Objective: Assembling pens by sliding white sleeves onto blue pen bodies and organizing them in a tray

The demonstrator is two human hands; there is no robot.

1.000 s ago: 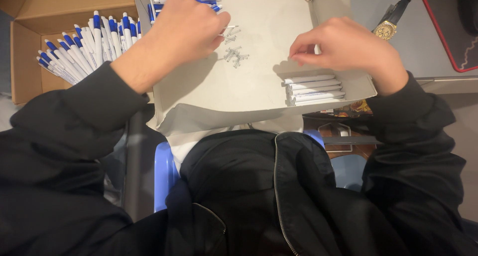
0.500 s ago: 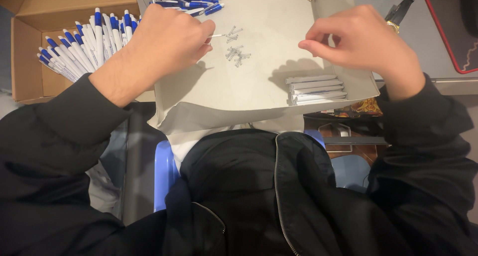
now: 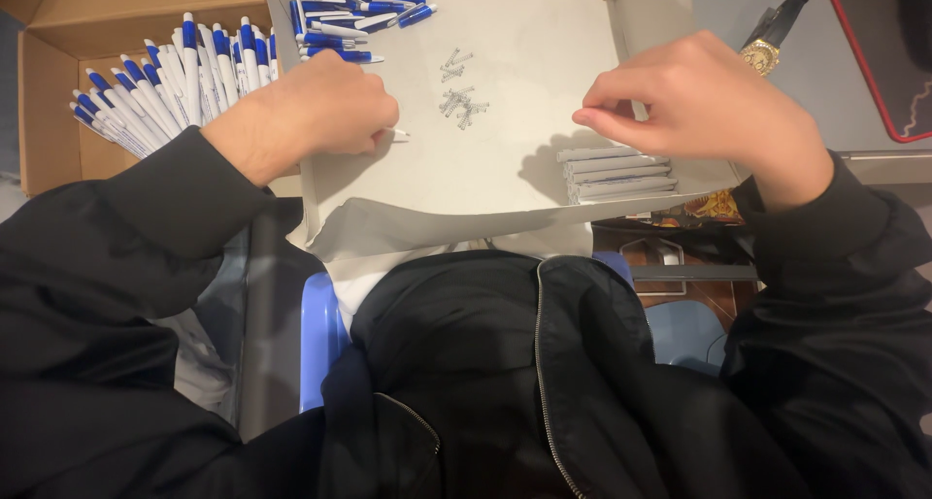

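Observation:
My left hand (image 3: 311, 111) is closed around a thin white pen part whose tip (image 3: 398, 132) pokes out toward the right, over the left side of a grey cardboard sheet (image 3: 524, 43). My right hand (image 3: 709, 106) hovers over the sheet's right side, thumb and fingers pinched together; I cannot see anything between them. Just below it lies a row of white pen barrels (image 3: 616, 174). A small heap of metal springs (image 3: 461, 101) sits between the two hands. Assembled blue-and-white pens (image 3: 359, 4) lie at the sheet's far edge.
An open cardboard box (image 3: 58, 101) at the left holds several more blue-and-white pens (image 3: 165, 82). A dark cable with a brass end (image 3: 762, 52) and a red-edged object (image 3: 874, 101) lie at the far right. My black jacket fills the lower part of the view.
My left hand has come back from the far pens toward the near left. My right hand has lifted off the white barrels and now hangs pinched above them.

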